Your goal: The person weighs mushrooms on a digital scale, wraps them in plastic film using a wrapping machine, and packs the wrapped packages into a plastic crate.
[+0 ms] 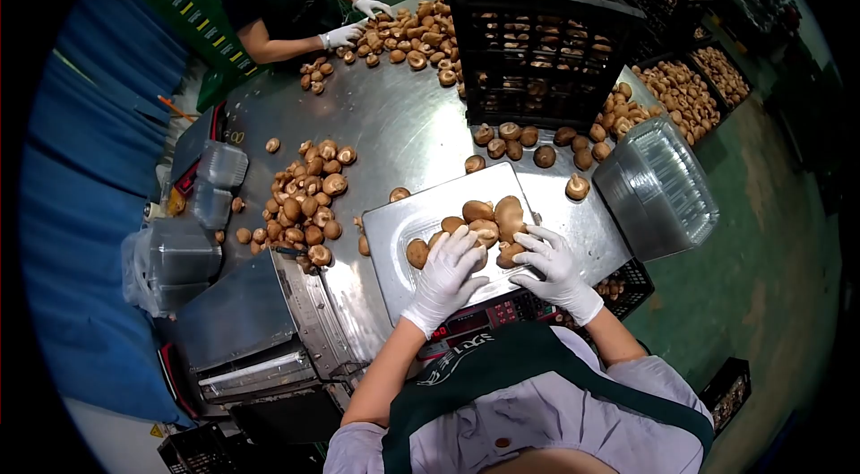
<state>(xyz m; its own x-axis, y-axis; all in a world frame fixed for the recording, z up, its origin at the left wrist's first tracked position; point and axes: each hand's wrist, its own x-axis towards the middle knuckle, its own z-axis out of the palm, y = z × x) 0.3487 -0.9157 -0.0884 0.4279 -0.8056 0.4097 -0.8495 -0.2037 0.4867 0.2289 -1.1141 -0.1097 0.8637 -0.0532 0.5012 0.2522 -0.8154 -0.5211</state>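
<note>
A clear plastic tray (412,228) of brown mushrooms (479,211) sits on the metal plate of a weighing scale (394,281) in front of me. My left hand (446,272), in a white glove, lies at the tray's near left with its fingers stretched out over the mushrooms. At the near right, my gloved right hand (557,270) has its fingers apart and the tips touching mushrooms. Both thumbs point inward, toward each other. The fingers hide part of the tray and some mushrooms. Below the hands shows the scale's button panel (502,313).
A mushroom pile (305,196) lies left on the steel table (394,129). Black crates (542,44) stand beyond the scale, with loose mushrooms at their foot. Stacked clear trays (658,187) are at right, more (175,263) at left. Across the table, a gloved co-worker (287,12) handles mushrooms.
</note>
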